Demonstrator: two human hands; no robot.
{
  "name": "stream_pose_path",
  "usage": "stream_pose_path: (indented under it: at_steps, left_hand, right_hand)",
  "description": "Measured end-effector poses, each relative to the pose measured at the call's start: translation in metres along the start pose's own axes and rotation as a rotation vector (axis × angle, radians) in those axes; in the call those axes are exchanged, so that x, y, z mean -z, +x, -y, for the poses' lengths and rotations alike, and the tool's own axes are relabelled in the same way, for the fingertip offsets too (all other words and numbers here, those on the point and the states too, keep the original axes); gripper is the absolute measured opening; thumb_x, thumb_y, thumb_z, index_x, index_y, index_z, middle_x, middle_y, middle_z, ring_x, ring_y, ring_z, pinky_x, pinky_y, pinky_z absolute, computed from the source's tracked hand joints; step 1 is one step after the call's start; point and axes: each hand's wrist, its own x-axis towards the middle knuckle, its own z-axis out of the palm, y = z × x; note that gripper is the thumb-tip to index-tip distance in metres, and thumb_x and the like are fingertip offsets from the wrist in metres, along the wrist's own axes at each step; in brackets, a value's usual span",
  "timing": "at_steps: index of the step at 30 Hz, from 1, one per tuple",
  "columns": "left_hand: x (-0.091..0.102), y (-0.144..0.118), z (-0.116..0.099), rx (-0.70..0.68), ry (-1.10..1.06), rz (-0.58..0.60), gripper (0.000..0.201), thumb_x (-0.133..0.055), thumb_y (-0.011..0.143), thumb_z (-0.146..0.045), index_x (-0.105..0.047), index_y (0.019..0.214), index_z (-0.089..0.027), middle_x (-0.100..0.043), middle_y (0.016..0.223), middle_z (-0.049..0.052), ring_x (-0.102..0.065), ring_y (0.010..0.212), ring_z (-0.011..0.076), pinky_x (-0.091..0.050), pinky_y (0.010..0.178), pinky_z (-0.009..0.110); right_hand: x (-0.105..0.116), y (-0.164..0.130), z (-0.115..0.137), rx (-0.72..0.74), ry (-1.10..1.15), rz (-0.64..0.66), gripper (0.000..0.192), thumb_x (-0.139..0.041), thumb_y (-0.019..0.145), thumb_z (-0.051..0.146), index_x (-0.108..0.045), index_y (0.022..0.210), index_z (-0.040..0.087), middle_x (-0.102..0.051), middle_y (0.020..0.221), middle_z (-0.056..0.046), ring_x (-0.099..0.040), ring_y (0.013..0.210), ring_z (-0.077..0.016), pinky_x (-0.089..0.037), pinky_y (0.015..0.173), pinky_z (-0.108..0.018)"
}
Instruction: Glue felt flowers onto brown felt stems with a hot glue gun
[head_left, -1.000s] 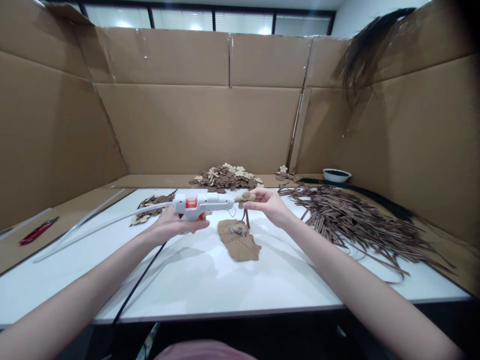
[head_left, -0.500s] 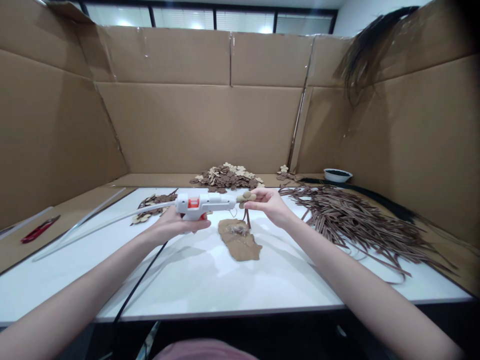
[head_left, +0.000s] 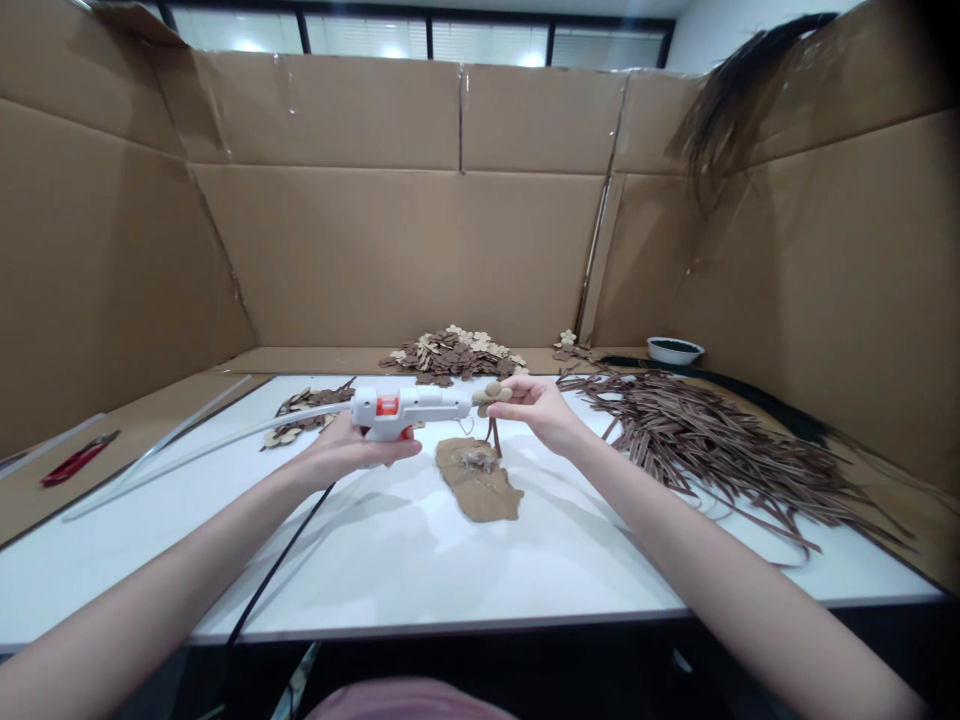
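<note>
My left hand (head_left: 352,445) is wrapped round the handle of a white glue gun (head_left: 412,408), with a long clear glue stick (head_left: 225,444) trailing from its back. The gun's nozzle meets a tan flower piece (head_left: 493,395), pinched between the thumb and fingers of my right hand (head_left: 536,408). A thin brown strip (head_left: 495,436) hangs down below the flower. Whether the nozzle touches the flower or sits just behind it, I cannot tell. Beneath both hands lies an irregular brown scrap (head_left: 484,495) with a blob of dried glue (head_left: 478,460) on it.
At the back are a heap of flower cut-outs (head_left: 457,352) and a white bowl (head_left: 675,350). A smaller flower pile (head_left: 300,415) lies left, brown strips (head_left: 697,440) right. Red-handled cutters (head_left: 79,460) rest far left; a black cord (head_left: 277,565) crosses the front edge. Cardboard walls (head_left: 390,250) surround the table.
</note>
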Motion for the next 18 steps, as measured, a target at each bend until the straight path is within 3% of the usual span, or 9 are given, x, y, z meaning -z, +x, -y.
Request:
stream_pose_path:
  at_steps: [18]
  left_hand:
    - [0.0018, 0.0008, 0.0031, -0.013, -0.012, 0.045, 0.03, -0.07, 0.072, -0.044, -0.063, 0.082, -0.016, -0.062, 0.077, 0.003, -0.057, 0.064, 0.0157, -0.042, 0.054, 0.024]
  right_hand:
    - [0.0026, 0.0011, -0.0017, 0.008, -0.026, -0.027, 0.032, -0.085, 0.058, 0.026, -0.073, 0.087, 0.019, -0.075, 0.088, -0.005, -0.069, 0.081, -0.0183, -0.054, 0.083, -0.038]
